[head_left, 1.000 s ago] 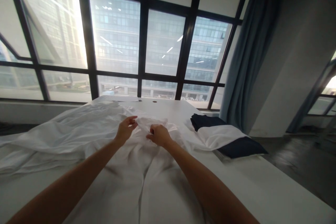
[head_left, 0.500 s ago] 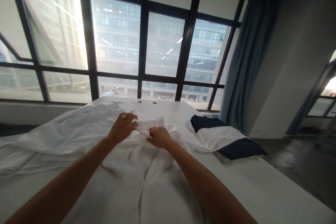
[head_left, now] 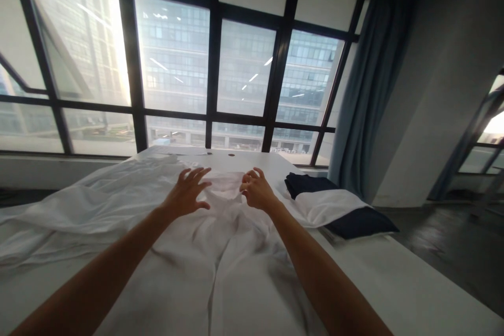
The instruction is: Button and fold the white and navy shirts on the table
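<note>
A large white sheet [head_left: 118, 205] lies crumpled over a white table [head_left: 394, 283], bunched up at the left. My left hand [head_left: 188, 191] rests on the sheet near the table's far end, fingers spread and open. My right hand [head_left: 256, 190] is just to its right, fingers curled and pinching a fold of the white sheet. A raised ridge of cloth sits between the two hands. Both forearms stretch over the smoother middle part of the sheet.
A folded pile of dark navy and white cloth [head_left: 338, 207] lies at the table's right edge. Big black-framed windows [head_left: 212, 63] stand behind the table. A grey-blue curtain [head_left: 370, 89] hangs at the right, with dark floor [head_left: 452, 252] beyond.
My left hand let go of the fold and spread flat on the sheet. My right hand moved farther away and to the right, still gripping cloth.
</note>
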### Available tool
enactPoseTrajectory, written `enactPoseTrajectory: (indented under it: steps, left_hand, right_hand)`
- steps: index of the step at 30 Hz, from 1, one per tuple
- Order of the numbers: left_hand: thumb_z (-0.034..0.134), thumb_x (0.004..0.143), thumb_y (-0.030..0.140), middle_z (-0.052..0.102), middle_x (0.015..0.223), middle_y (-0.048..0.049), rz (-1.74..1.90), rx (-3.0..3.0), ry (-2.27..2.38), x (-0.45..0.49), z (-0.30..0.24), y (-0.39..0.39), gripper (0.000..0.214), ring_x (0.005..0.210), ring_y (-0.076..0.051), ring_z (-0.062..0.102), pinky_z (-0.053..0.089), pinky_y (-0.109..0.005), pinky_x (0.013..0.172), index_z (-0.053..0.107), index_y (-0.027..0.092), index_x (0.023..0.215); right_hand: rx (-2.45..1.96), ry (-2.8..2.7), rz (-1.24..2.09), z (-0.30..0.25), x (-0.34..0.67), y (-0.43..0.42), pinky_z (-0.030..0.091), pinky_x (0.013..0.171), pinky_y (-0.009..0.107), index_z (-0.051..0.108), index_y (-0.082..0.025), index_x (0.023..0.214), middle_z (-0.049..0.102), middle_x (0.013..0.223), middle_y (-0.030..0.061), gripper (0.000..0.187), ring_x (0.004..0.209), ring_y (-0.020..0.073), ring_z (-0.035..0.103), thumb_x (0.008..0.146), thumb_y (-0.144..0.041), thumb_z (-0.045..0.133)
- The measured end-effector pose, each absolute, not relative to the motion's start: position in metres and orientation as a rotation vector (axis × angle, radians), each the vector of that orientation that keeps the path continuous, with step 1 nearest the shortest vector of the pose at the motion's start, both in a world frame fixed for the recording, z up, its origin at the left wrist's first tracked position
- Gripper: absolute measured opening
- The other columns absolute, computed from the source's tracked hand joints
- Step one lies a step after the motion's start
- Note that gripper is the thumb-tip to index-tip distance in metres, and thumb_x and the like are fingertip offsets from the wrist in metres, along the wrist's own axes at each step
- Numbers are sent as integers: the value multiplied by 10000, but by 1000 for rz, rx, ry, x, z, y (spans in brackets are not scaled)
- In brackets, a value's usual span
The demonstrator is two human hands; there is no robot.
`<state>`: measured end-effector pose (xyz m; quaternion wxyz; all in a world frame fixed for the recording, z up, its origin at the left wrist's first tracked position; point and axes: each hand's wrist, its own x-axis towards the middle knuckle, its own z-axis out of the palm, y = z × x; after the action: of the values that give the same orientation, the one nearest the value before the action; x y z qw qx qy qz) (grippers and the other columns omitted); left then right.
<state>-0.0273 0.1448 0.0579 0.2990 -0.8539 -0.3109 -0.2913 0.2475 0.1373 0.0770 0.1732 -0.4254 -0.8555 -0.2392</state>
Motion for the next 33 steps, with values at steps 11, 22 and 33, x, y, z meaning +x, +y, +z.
enactPoseTrajectory:
  steps: [11, 22, 33]
  left_hand:
    - [556, 909, 235, 678, 772, -46, -876, -2384, -959, 45, 38, 109, 180, 818, -211, 597, 400, -397, 843, 636, 168, 762]
    - [507, 948, 286, 656, 777, -35, -746, -2583, -833, 42, 18, 114, 225, 752, -169, 606, 454, -291, 688, 618, 173, 788]
    - [582, 861, 134, 670, 1137, -69, -919, -2318, -906, 4, 38, 141, 292, 1059, -243, 578, 384, -431, 952, 611, 208, 1142]
  right_hand:
    - [-1024, -2478, -593, 95, 235, 121, 20, 1150, 490, 686, -216, 725, 692, 893, 53, 45, 1124, 254, 495, 698, -246, 705]
    - [-1348, -2182, -20, 70, 273, 146, 463, 729, 302, 682, -155, 838, 687, 831, 69, 118, 730, 168, 601, 790, -201, 585]
    - [-1044, -1751, 1013, 64, 259, 160, 445, 584, 219, 590, -170, 947, 589, 728, -31, 363, 621, 94, 553, 612, -32, 569]
